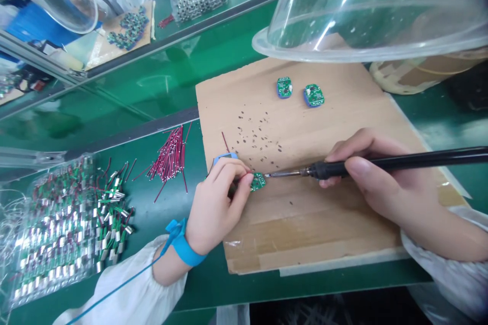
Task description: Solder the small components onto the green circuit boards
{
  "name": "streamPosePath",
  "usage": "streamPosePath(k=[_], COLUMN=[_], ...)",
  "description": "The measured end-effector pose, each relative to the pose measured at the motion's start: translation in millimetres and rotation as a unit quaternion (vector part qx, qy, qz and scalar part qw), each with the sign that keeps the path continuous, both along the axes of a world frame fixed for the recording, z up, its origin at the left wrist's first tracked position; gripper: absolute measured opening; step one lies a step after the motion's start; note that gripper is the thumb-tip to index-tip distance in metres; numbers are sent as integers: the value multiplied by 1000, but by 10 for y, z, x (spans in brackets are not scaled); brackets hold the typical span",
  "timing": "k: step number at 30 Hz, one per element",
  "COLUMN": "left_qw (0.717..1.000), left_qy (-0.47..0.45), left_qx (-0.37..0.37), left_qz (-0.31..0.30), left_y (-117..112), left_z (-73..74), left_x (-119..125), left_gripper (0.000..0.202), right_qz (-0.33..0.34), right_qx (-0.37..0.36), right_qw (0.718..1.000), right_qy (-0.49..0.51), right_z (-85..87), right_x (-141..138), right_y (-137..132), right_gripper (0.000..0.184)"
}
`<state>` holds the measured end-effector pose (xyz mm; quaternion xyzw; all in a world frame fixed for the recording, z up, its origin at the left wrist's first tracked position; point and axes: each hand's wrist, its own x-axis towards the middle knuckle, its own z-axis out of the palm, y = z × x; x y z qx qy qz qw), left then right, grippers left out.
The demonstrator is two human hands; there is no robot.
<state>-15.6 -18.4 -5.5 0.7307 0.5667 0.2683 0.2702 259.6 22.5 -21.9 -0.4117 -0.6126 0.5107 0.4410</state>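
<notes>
My left hand pinches a small green circuit board against a brown cardboard sheet, with a thin red wire at its fingertips. A blue strap circles that wrist. My right hand grips a black soldering iron like a pen. The iron's metal tip touches the board's right edge. Two more small green boards lie at the far side of the cardboard.
A bundle of red wires lies left of the cardboard on the green bench. A plastic bag of components sits at the far left. A clear plastic dome hangs over the upper right. Another person's hand shows at the top.
</notes>
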Motion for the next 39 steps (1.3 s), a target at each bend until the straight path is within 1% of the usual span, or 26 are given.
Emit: streamPosePath(k=[2,6,12,17,24,31,39], left_qw=[1000,999,999,999,998,998,998], left_qy=[-2,27,41,42,52,53,46], left_qx=[0,19,22,29,38,39,37], left_qz=[-3,-17,-12,-11,-12,-12,-12], left_y=[-3,-12,-17,-19,-20,-18,-16], left_z=[0,-7,-19,-29,-39,-32,-26], left_x=[-3,8,28,23,27,23,29], left_gripper=[10,7,6,7,6,6,7], right_qz=[4,22,54,52,37,15,14], right_qx=[-2,11,23,34,27,16,12], right_qw=[1000,999,997,996,997,999,999], right_qy=[-7,-36,-54,-66,-55,-43,-41], right_z=[5,12,4,28,-11,-1,-7], right_x=[3,8,9,1,13,5,22], right_y=[1,4,0,-1,0,-4,-11], right_gripper=[11,10,7,7,9,12,12])
